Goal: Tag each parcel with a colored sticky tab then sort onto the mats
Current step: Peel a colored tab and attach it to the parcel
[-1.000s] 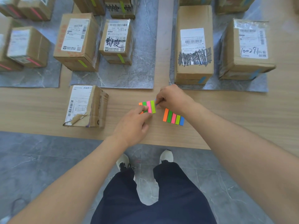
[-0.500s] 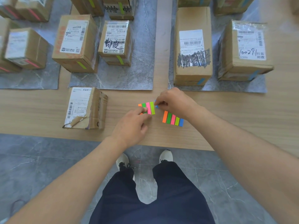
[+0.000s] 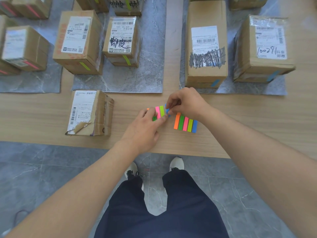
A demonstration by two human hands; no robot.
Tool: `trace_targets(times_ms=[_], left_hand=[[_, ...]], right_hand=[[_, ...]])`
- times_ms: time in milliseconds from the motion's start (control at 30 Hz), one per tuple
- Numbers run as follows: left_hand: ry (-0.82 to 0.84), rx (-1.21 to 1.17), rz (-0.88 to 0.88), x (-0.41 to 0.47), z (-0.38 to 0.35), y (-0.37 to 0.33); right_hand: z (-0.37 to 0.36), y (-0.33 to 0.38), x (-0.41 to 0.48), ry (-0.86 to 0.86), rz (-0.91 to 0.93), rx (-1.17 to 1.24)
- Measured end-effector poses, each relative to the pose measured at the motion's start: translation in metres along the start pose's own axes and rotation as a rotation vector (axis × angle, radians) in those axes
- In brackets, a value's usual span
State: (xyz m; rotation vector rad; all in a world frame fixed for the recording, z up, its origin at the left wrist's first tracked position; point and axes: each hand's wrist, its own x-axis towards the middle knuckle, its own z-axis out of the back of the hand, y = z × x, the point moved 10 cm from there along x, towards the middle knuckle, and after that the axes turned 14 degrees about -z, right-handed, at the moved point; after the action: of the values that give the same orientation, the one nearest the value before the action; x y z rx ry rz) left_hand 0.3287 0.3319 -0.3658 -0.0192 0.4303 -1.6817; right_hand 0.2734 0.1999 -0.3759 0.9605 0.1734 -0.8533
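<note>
Right hand (image 3: 186, 103) pinches blue tab (image 3: 166, 106) by free end: flimsy, clingy, probably tears easily. Left hand (image 3: 143, 130) grips tab pad (image 3: 159, 111).

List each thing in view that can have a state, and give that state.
left hand: holds the tab pad
right hand: pinches the blue tab at that pad's edge
spare pad: lies flat on the table, untouched
near parcel: on bare table, no tab showing, label torn
scribbled parcel: on the right mat, tagged blue
</note>
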Motion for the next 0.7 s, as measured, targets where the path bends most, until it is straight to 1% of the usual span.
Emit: trace_targets(times_ms=[167, 267, 367, 467, 533, 633, 700], left_hand=[[-0.017, 0.007, 0.011, -0.001, 0.000, 0.000], [-0.009, -0.001, 0.026, 0.000, 0.000, -0.002], [-0.002, 0.009, 0.041, 0.000, 0.000, -0.003], [0.001, 0.019, 0.042, 0.001, 0.000, -0.004], [0.011, 0.025, 0.040, 0.000, -0.001, -0.005], [0.049, 0.014, 0.048, 0.002, 0.000, -0.005], [-0.008, -0.091, 0.078, 0.005, 0.010, 0.000]], right_hand=[[-0.002, -0.005, 0.002, -0.052, -0.023, -0.008], [0.000, -0.004, -0.001, -0.117, -0.017, -0.002], [0.012, -0.002, -0.007, -0.298, 0.013, 0.060], [0.030, -0.001, -0.022, -0.513, 0.039, 0.234], [0.040, -0.001, -0.032, -0.606, 0.048, 0.345], [0.042, 0.003, -0.041, -0.611, 0.054, 0.444], [0.041, 0.007, -0.046, -0.590, 0.060, 0.473]])
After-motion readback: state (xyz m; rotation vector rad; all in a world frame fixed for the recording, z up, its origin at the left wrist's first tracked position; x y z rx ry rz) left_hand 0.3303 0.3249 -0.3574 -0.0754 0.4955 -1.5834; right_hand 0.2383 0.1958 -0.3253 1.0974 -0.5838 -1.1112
